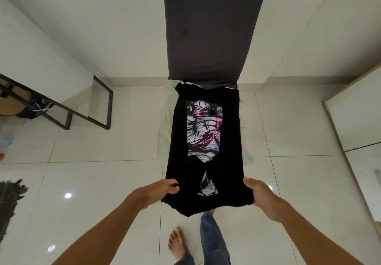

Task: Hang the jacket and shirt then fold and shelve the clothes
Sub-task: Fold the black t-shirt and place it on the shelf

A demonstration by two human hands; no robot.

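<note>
A black T-shirt [181,141] with a pink, white and grey print lies lengthwise on a long narrow board, its sides folded in. My left hand [162,190] grips the near left corner of the shirt. My right hand [261,194] grips the near right corner. The near end of the shirt is lifted off the board and sags between my hands. A pale green garment [165,132] lies under the shirt and shows along its left and right sides.
The dark grey board [210,34] runs away from me toward the white wall. A black metal frame [90,108] leans at the left. A white cabinet [358,124] stands at the right. My bare foot [177,244] and jeans leg are below on the glossy tile floor.
</note>
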